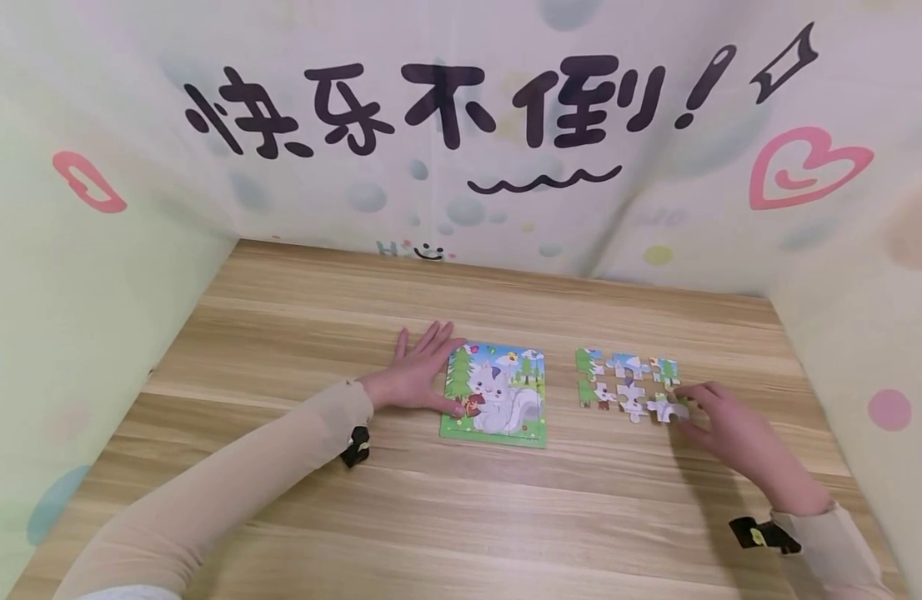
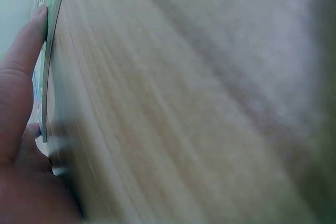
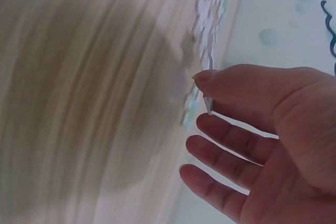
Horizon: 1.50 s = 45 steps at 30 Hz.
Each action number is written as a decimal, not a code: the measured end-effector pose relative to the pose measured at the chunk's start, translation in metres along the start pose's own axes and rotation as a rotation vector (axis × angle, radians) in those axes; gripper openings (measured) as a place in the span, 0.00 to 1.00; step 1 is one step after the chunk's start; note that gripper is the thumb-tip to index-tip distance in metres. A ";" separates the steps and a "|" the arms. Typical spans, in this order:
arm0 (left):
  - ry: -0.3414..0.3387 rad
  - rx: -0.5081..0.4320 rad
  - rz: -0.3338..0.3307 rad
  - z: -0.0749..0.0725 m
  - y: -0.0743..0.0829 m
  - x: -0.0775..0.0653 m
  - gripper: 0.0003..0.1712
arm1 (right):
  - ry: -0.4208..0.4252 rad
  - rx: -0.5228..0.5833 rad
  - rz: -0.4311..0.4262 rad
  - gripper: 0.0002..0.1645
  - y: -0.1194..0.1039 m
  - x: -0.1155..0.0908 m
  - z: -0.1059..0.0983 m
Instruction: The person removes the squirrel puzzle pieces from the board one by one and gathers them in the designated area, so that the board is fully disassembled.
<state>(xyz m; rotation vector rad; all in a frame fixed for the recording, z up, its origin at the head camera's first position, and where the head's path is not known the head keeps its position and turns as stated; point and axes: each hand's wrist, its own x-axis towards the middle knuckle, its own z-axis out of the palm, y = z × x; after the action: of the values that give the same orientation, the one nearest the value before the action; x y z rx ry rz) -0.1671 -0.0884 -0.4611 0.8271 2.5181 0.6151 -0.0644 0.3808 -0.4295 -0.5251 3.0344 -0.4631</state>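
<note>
A square squirrel jigsaw puzzle board [image 1: 494, 396] with a green lower border lies flat on the table. My left hand [image 1: 412, 379] rests at its left side, fingers spread and straight, the thumb [image 2: 26, 43] lying on the board's face. To the right, several loose jigsaw pieces [image 1: 629, 396] are laid in rough rows. At their near right end, my right hand [image 1: 731, 429] pinches a jigsaw piece [image 1: 667, 408] between thumb and index finger. The right wrist view shows this piece [image 3: 211, 106] edge-on, with the other fingers apart from it.
The wood-grain table [image 1: 476, 525] is bounded at the back and both sides by a pale printed cloth [image 1: 461, 108] with black lettering. A strip of bare table separates the board from the loose pieces.
</note>
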 end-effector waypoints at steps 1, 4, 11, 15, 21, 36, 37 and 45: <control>-0.001 -0.001 0.001 0.000 0.000 0.000 0.69 | -0.012 0.010 0.011 0.27 0.003 0.000 0.000; -0.003 0.000 0.001 0.002 -0.002 0.002 0.69 | -0.044 0.042 0.043 0.27 0.010 0.000 0.001; 0.002 0.004 -0.001 0.002 -0.002 0.003 0.70 | -0.056 0.107 0.072 0.23 0.020 0.002 0.006; 0.001 0.007 -0.002 0.002 -0.002 0.003 0.70 | -0.032 0.087 0.051 0.21 0.025 0.003 0.009; 0.005 0.010 -0.003 0.003 -0.002 0.002 0.70 | -0.048 0.083 0.071 0.22 0.027 0.003 0.008; 0.008 0.011 0.000 0.002 0.000 0.002 0.69 | -0.079 0.068 0.093 0.22 0.033 0.005 0.006; 0.008 0.011 0.000 0.002 0.000 0.002 0.69 | -0.083 0.072 0.098 0.23 0.033 0.005 0.006; 0.010 0.010 -0.002 0.002 -0.001 0.002 0.69 | -0.080 0.070 0.099 0.24 0.033 0.005 0.006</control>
<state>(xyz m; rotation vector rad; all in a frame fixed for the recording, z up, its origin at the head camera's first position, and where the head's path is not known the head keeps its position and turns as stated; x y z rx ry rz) -0.1681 -0.0874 -0.4640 0.8272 2.5326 0.6084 -0.0790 0.4071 -0.4451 -0.3780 2.9391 -0.5284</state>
